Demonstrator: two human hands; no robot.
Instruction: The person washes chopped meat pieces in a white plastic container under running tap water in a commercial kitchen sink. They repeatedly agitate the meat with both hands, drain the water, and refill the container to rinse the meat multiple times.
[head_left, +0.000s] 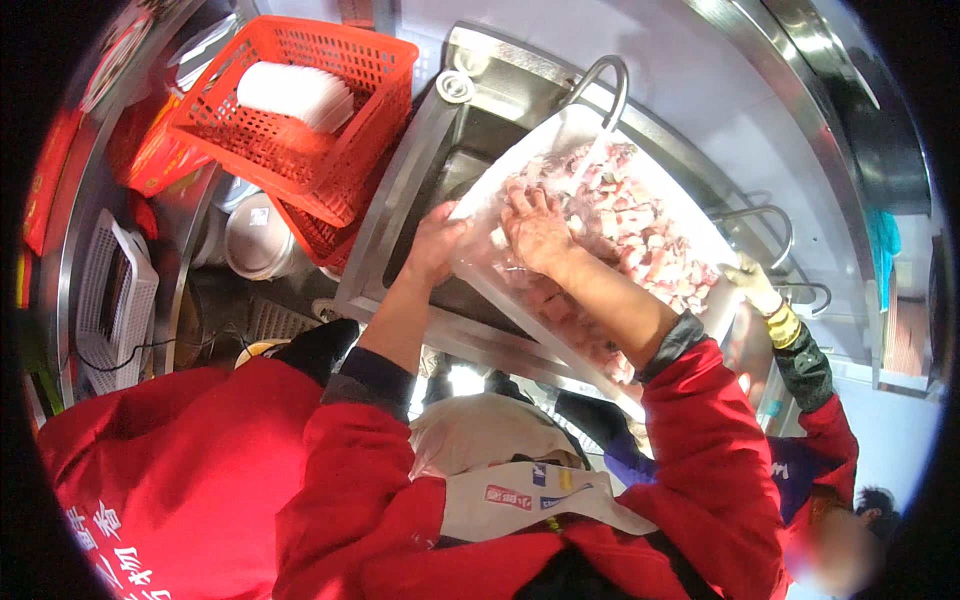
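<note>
A large white plastic tub (517, 150) lies slanted across the stainless steel sink and is full of chopped raw meat pieces (630, 210) in water. Its left rim is gripped by my left hand (439, 244). Inside the tub, my right hand (536, 232) rests on the meat with its fingers spread; what lies under the palm is hidden. A curved metal faucet (621, 82) hangs over the tub, and a pale stream of water seems to fall from it. At the tub's right end, a co-worker's gloved hand (754, 283) touches the rim.
Stacked red plastic baskets (375, 75) stand left of the sink (390, 195), the upper one holding white stacked items (292, 94). A lidded bucket (259, 236) and a white basket (116, 300) are lower left. Another person's red sleeve (187, 465) is close on my left. More faucets (784, 225) line the wall.
</note>
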